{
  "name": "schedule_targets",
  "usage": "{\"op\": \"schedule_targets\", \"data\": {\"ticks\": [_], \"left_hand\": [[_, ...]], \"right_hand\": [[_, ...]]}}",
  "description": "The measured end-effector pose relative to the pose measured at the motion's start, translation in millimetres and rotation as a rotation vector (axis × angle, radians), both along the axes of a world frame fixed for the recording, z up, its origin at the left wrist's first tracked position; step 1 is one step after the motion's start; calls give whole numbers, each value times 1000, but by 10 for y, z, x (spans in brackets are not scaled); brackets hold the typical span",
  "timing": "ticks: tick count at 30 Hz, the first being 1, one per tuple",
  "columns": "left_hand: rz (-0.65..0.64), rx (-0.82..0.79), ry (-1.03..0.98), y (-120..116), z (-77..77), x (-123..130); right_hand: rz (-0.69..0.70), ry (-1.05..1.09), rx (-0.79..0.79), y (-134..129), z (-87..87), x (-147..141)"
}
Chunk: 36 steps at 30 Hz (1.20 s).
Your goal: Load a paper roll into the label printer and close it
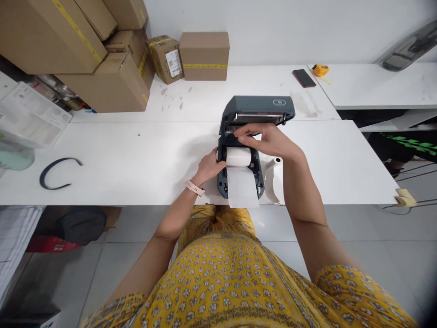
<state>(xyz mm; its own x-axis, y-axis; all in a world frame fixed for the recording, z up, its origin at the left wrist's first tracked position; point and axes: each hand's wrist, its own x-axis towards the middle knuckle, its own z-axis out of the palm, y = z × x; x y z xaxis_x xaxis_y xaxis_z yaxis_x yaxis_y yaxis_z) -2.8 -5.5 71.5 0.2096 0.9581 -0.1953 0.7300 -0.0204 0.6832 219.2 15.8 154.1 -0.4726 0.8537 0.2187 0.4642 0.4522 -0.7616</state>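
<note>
A dark label printer (222, 181) sits at the table's front edge, its lid (254, 104) raised. Inside lies a white label roll (239, 156), and a strip of its paper (243, 187) runs forward past the printer's front. My left hand (210, 166) grips the printer's left side, thumb over the rim beside the roll. Between the raised lid and the roll is my right hand (268, 139), fingers stretched to the left near the lid's underside; whether the fingertips touch it is unclear. A partly unwound white roll (274, 177) stands right of the printer, partly behind my right forearm.
Cardboard boxes (205, 54) line the wall at the back left. A phone (304, 78) and a yellow tape measure (320, 69) lie at the back right. A dark curved band (51, 171) rests at the left, near a stack of papers (29, 114).
</note>
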Motion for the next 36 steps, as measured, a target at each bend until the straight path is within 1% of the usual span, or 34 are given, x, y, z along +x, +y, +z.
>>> {"op": "schedule_targets", "data": {"ticks": [3,6,9,11,14,17,19,21,23,24,26,28,30,32,34,36], "left_hand": [[1,-2,-23,-4,-6,-2],[3,-8,-32,-11,-3,-4],[-7,-13,-41,-14,-7,-10],[-16,-8,-46,-14,-14,-15],[-20,11,-46,-13,-22,-18],[-17,15,-45,-15,-25,-18],[-15,13,-40,-16,-26,-18],[-10,11,-26,-15,-28,-20],[-8,11,-15,-13,-32,-21],[-9,11,-14,-11,-33,-22],[-10,10,-15,-9,-31,-20],[-8,4,-9,-9,-22,-17],[-11,0,2,-8,-6,-12],[-30,2,26,-3,14,-8],[-62,9,66,6,34,-7],[-95,18,106,17,51,-9]], "right_hand": [[-29,116,1,138,1,-43],[-43,175,46,286,-43,-82],[-81,164,106,413,-118,-85],[-97,135,114,469,-167,-73],[-110,76,109,486,-206,-50],[-140,56,98,426,-198,-27],[-108,39,65,353,-192,-21],[14,-71,10,264,-209,-39],[151,-284,-17,178,-258,-89],[182,-407,-19,142,-291,-123],[148,-630,-26,97,-362,-200],[88,-764,-69,95,-422,-268],[80,-823,-109,128,-460,-314],[94,-827,-118,183,-471,-328],[131,-788,-137,246,-453,-301],[207,-680,-176,308,-406,-219]]}}
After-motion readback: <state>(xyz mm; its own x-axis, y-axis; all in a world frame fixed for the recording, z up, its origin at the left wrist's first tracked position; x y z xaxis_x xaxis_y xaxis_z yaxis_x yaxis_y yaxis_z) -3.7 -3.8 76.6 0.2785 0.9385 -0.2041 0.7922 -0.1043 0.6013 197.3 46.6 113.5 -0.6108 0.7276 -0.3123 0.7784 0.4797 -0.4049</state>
